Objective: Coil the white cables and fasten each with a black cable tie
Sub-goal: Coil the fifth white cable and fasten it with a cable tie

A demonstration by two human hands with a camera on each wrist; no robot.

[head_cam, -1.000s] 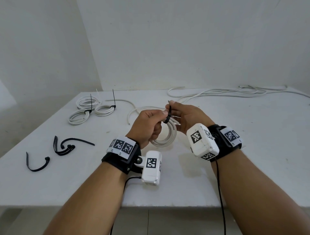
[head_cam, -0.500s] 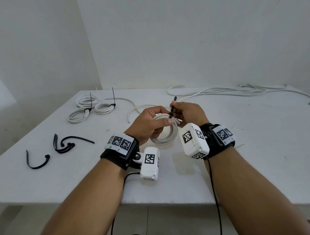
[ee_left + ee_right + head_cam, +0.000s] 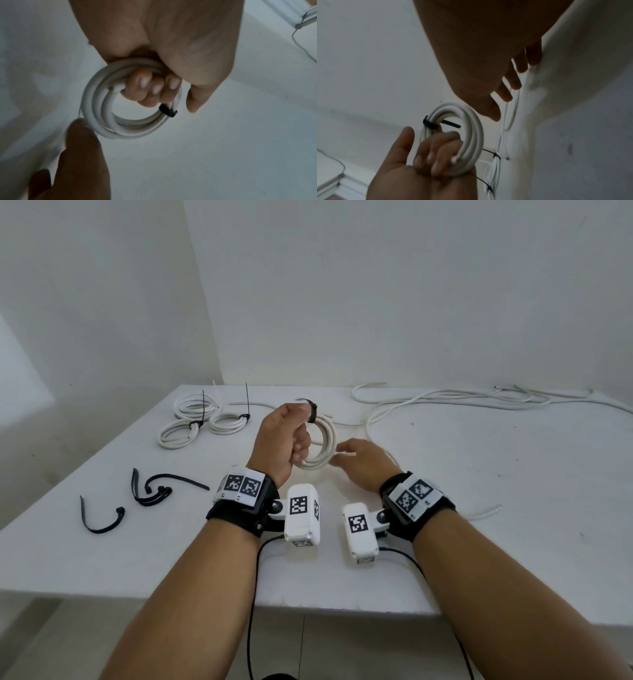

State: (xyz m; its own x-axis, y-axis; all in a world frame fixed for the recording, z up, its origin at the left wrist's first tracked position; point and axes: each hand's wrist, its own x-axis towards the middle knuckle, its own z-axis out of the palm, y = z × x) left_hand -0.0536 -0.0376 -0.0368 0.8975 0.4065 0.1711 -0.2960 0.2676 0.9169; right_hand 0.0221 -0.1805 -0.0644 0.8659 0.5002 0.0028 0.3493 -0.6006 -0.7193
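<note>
Above the table (image 3: 479, 508) my left hand (image 3: 281, 440) grips the tied coil (image 3: 323, 446); right hand (image 3: 363, 463) spread, empty — I'd check the cable tie (image 3: 312, 413) bites snug.

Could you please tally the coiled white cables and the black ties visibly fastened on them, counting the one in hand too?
White cable coils: 4 (table coils; held coil gripped by the left hand)
Black ties seen fastened on coils: 3 (table ties; held coil's tie)
Total: 7
</note>
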